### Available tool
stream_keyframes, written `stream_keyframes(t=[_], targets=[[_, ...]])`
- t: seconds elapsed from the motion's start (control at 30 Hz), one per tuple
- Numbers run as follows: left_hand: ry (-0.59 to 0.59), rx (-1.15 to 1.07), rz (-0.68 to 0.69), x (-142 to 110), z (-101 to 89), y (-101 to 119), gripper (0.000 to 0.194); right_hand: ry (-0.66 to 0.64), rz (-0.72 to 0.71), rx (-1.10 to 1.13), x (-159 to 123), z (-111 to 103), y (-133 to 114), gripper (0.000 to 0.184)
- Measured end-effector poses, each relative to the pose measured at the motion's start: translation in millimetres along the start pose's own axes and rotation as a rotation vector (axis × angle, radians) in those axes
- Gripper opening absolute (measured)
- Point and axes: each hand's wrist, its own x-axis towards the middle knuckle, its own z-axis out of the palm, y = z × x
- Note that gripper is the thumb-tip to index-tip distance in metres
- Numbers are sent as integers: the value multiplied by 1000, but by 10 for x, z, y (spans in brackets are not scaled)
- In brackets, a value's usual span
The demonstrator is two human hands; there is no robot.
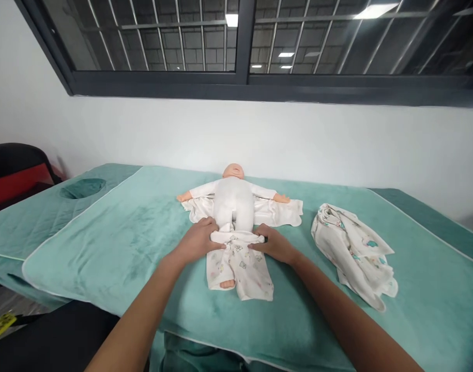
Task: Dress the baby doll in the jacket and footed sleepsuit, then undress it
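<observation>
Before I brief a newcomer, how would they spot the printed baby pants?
On the teal bed cover lies a baby doll in white. The printed baby pants are around its legs, the left hand and right hand pinching the waistband. Unlike the bundled printed cloth to the right, they show two legs.

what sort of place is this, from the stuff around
Probably a training room for baby care or massage: a baby doll lies on a green-covered, massage-style bed with a round hole at one end.

no readable text or signs
</observation>
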Motion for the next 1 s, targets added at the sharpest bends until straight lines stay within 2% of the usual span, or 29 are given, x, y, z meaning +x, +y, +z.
stream_keyframes(t=[0.1,0.17,0.2,0.27,0.3,0.37,0.43,0.47,0.53,0.63,0.7,0.77,0.83,0.93,1.0], targets=[[78,77,-142,-40,67,103,26,183,155,123,5,127,-10,23],[130,25,-281,-103,103,141,22,233,247,215,-17,162,-41,23],[139,-44,-314,-154,112,153,23,211,263,241,-49,157,-68,22],[111,-220,-264,-295,114,170,36,74,235,266,-167,112,-138,21],[86,-297,-196,-380,114,180,50,-11,207,262,-249,84,-174,29],[22,-370,-57,-554,133,211,85,-131,155,206,-435,50,-237,64],[-4,-314,16,-690,197,257,113,-144,116,90,-603,72,-279,97],[9,-256,28,-733,244,283,119,-113,107,26,-666,105,-294,103],[76,-124,34,-767,345,336,113,-36,109,-82,-741,193,-320,94],[148,-45,43,-759,437,405,83,33,132,-170,-757,298,-370,53],[128,-116,35,-772,428,451,74,29,153,-135,-755,308,-417,34],[74,-256,-26,-817,361,506,75,-23,166,16,-769,269,-469,23],[13,-443,-119,-878,246,571,75,-153,152,275,-799,203,-512,22],[-113,-757,-205,-944,17,661,69,-371,136,633,-832,93,-547,40],[-199,-922,-206,-950,-141,699,66,-412,138,763,-811,15,-568,50]])
